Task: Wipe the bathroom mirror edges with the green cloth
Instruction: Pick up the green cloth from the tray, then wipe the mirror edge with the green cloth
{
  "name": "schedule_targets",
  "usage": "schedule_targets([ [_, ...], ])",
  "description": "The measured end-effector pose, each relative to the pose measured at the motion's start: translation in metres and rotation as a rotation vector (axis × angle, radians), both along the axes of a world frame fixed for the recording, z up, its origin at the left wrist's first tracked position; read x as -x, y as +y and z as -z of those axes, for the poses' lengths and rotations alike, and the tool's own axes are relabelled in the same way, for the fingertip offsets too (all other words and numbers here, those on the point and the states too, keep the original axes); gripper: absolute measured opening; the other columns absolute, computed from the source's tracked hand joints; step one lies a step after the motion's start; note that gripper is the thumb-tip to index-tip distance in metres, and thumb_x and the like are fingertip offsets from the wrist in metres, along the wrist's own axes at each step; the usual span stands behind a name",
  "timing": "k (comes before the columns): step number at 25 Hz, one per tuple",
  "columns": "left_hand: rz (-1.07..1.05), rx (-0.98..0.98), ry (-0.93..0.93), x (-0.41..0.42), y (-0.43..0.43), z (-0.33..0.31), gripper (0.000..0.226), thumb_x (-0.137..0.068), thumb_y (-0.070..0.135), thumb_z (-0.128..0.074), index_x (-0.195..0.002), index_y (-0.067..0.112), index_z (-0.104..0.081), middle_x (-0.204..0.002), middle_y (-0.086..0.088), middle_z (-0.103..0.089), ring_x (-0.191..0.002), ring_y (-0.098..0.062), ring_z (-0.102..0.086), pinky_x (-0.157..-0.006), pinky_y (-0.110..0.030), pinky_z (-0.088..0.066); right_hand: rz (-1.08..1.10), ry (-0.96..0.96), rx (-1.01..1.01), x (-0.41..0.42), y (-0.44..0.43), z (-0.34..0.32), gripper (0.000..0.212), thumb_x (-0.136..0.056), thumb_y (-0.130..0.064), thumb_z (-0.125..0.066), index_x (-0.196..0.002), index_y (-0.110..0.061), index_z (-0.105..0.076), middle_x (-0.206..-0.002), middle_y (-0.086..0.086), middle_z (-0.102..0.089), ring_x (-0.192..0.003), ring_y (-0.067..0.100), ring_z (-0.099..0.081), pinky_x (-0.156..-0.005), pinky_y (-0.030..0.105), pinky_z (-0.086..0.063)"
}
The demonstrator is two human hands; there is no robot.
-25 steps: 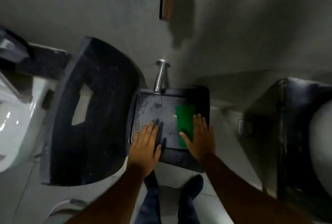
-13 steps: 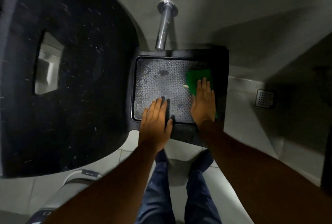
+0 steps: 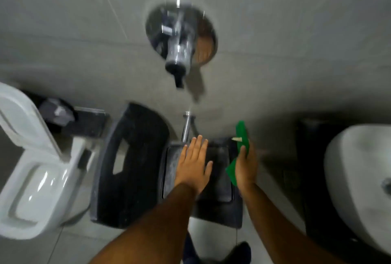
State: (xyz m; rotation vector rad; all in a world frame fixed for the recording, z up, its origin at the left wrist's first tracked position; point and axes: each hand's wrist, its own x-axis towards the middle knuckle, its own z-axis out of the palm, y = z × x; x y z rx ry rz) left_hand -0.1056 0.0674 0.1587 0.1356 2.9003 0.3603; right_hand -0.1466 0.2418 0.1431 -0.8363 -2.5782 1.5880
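Grey tiled wall [image 3: 63,20] fills the upper half of the frame, with a blurred chrome wall fitting [image 3: 179,37] on a round plate at top centre. Below it, at the middle of the frame, a short chrome pipe [image 3: 186,128] comes down from the wall to a dark rectangular panel [image 3: 218,181] with a raised black rim and a speckled grey face; whether this is the mirror I cannot tell.

My left hand [image 3: 193,164] lies flat and open over the left part of that panel, fingers [image 3: 197,145] straight and close together, thumb spread to the right, nothing in it. My right hand [image 3: 246,168] is at the panel's right edge, curled closed around the green cloth [image 3: 241,131]. One end of the cloth sticks up past my fingertips toward the wall, and a corner hangs out below my thumb. A small pale tag [image 3: 237,139] juts from the cloth to the left.

To the left of the panel is a curved black slab [image 3: 127,168] with a rectangular cut-out. At the far left of the frame is a white toilet [image 3: 31,168] with its lid raised. At the right edge is a white basin [image 3: 359,179]. My dark trouser legs [image 3: 192,249] show at the bottom centre over the pale floor tiles [image 3: 31,251].
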Motion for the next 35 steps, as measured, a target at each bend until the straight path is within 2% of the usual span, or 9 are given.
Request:
schedule_targets([
  [4, 0.049, -0.068, 0.469, 0.054, 0.025, -0.179, 0.074, -0.108, 0.041, -0.048, -0.175, 0.014, -0.033, -0.185, -0.005, -0.02, -0.171, -0.025, -0.02, -0.137, -0.05, -0.023, 0.148, 0.373, 0.103, 0.011, 0.017, -0.175, 0.037, -0.111, -0.003, -0.048, -0.147, -0.005, -0.056, -0.142, 0.015, -0.066, -0.126, 0.019, -0.06, -0.097, 0.009, -0.037],
  [7, -0.036, -0.15, 0.67, 0.09, 0.047, -0.258, 0.07, -0.108, 0.036, -0.054, -0.172, 0.013, -0.039, -0.183, -0.007, -0.03, -0.171, -0.025, -0.024, -0.137, -0.049, -0.021, 0.182, 0.553, 0.14, 0.022, 0.024, -0.253, 0.04, -0.111, -0.006, -0.048, -0.151, -0.01, -0.053, -0.138, -0.003, -0.06, -0.117, -0.007, -0.052, -0.092, -0.011, -0.033],
  [9, 0.023, -0.151, 0.805, 0.102, 0.068, -0.323, 0.068, -0.108, 0.036, -0.051, -0.172, 0.014, -0.04, -0.183, -0.007, -0.03, -0.171, -0.025, -0.024, -0.137, -0.049, -0.021, 0.23, 0.692, 0.175, 0.022, 0.038, -0.323, 0.041, -0.111, -0.007, -0.048, -0.152, -0.011, -0.052, -0.14, -0.008, -0.058, -0.123, -0.004, -0.053, -0.096, -0.005, -0.036],
  [16, 0.239, -0.167, 1.146, 0.158, 0.152, -0.481, 0.068, -0.11, 0.04, -0.044, -0.173, 0.017, -0.037, -0.184, -0.01, -0.026, -0.171, -0.028, -0.022, -0.139, -0.049, -0.014, 0.451, 1.025, 0.4, 0.029, 0.092, -0.46, 0.041, -0.112, -0.013, -0.048, -0.153, -0.008, -0.051, -0.152, 0.013, -0.061, -0.138, 0.027, -0.058, -0.122, 0.047, -0.045],
  [21, 0.285, -0.178, 1.243, 0.199, 0.243, -0.583, 0.072, -0.113, 0.047, -0.038, -0.177, 0.019, -0.025, -0.187, -0.011, -0.014, -0.173, -0.028, -0.011, -0.14, -0.052, -0.008, 0.555, 1.262, 0.375, 0.05, 0.165, -0.498, 0.055, -0.108, -0.036, -0.045, -0.161, -0.02, -0.04, -0.162, -0.003, -0.051, -0.146, 0.006, -0.051, -0.118, 0.017, -0.042],
  [25, 0.27, -0.087, 1.363, 0.241, 0.283, -0.654, 0.076, -0.114, 0.053, -0.034, -0.18, 0.021, -0.014, -0.188, -0.01, -0.004, -0.173, -0.029, -0.002, -0.138, -0.053, 0.0, 0.402, 1.325, 0.139, 0.114, 0.221, -0.516, 0.059, -0.107, -0.024, -0.043, -0.164, -0.011, -0.033, -0.164, -0.011, -0.044, -0.147, -0.012, -0.042, -0.124, 0.028, -0.042],
  [27, 0.284, -0.027, 1.454, 0.264, 0.296, -0.671, 0.077, -0.114, 0.053, -0.034, -0.18, 0.022, -0.011, -0.188, -0.012, -0.006, -0.173, -0.033, -0.005, -0.138, -0.056, -0.002, 0.29, 1.265, -0.21, 0.155, 0.248, -0.52, 0.061, -0.11, -0.027, -0.042, -0.167, -0.013, -0.024, -0.176, -0.003, -0.025, -0.163, 0.006, -0.024, -0.135, 0.04, -0.028],
  [30, 0.268, 0.034, 1.58, 0.281, 0.3, -0.667, 0.075, -0.115, 0.054, -0.032, -0.18, 0.021, -0.012, -0.187, -0.013, -0.011, -0.172, -0.037, -0.011, -0.138, -0.061, -0.011, 0.26, 1.111, -0.797, 0.198, 0.283, -0.494, 0.069, -0.111, -0.051, -0.032, -0.17, -0.019, -0.014, -0.181, 0.002, -0.006, -0.168, 0.025, -0.004, -0.138, 0.037, 0.0],
  [35, 0.232, 0.027, 1.639, 0.289, 0.303, -0.665, 0.075, -0.115, 0.055, -0.032, -0.179, 0.021, -0.015, -0.186, -0.015, -0.015, -0.172, -0.039, -0.015, -0.137, -0.063, -0.014, 0.287, 1.001, -0.946, 0.203, 0.303, -0.367, 0.067, -0.112, -0.052, -0.03, -0.17, -0.026, -0.011, -0.181, 0.001, -0.003, -0.168, 0.028, -0.004, -0.138, 0.04, -0.008],
])
